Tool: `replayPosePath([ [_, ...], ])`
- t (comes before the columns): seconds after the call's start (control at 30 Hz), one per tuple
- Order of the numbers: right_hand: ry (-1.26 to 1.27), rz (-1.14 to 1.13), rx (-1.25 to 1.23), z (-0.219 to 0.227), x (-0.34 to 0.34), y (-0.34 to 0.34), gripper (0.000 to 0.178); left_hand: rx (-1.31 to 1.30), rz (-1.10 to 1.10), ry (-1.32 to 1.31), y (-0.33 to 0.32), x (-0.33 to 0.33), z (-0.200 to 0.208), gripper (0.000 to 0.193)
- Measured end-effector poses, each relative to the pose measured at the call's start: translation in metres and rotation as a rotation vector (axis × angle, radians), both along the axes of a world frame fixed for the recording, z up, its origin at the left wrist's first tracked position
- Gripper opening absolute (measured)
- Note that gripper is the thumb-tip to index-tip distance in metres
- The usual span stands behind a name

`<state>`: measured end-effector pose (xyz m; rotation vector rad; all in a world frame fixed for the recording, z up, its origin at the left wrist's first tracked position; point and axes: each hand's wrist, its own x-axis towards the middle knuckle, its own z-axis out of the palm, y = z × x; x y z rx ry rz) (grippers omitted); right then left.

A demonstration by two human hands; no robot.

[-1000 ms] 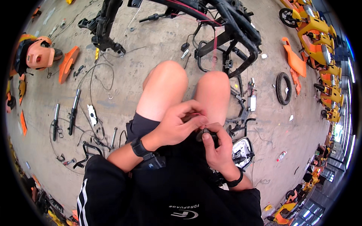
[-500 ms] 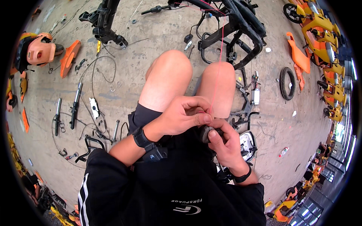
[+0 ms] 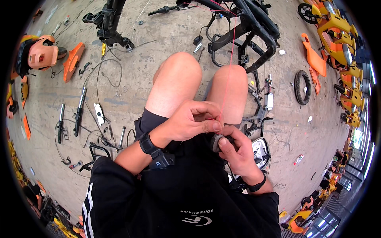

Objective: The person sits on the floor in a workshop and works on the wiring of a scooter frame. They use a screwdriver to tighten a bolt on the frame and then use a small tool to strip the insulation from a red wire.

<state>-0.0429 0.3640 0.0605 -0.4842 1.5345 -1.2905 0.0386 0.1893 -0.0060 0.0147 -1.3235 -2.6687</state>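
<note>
A thin red string point(image 3: 229, 73) runs taut from the black metal frame point(image 3: 254, 23) ahead of me, down over my right knee to my hands. My left hand point(image 3: 197, 122) is closed, thumb and forefinger pinching the string's lower end. Close beside it, almost touching, my right hand point(image 3: 237, 150) grips a small dark grey lump point(image 3: 215, 142) between thumb and fingers; its kind I cannot make out, since the fingers and lap hide part of it. Both hands are above my lap, between the thighs.
Loose vehicle parts lie on the concrete floor: shock absorbers point(image 3: 80, 111) and cables at left, a black tyre point(image 3: 302, 88) and orange panels point(image 3: 314, 57) at right. A white-and-black part point(image 3: 260, 152) is near my right wrist. Yellow scooters point(image 3: 337, 35) line the right side.
Both hands have shifted very slightly left, and the red string's lower end with them. The grips look the same.
</note>
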Motion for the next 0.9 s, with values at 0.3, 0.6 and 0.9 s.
replayPosePath([
  [0.3, -0.208, 0.040, 0.062, 0.006, -0.008, -0.004, 0.017, 0.012, -0.006, 0.000, -0.003, 0.000, 0.001, 0.019],
  [0.6, -0.330, 0.047, 0.074, 0.008, -0.011, -0.009, 0.016, -0.024, 0.013, 0.010, -0.005, 0.000, 0.001, 0.014],
  [0.9, -0.413, 0.040, 0.069, 0.009, -0.013, -0.011, 0.016, -0.196, 0.127, 0.087, -0.004, -0.001, -0.002, 0.012],
])
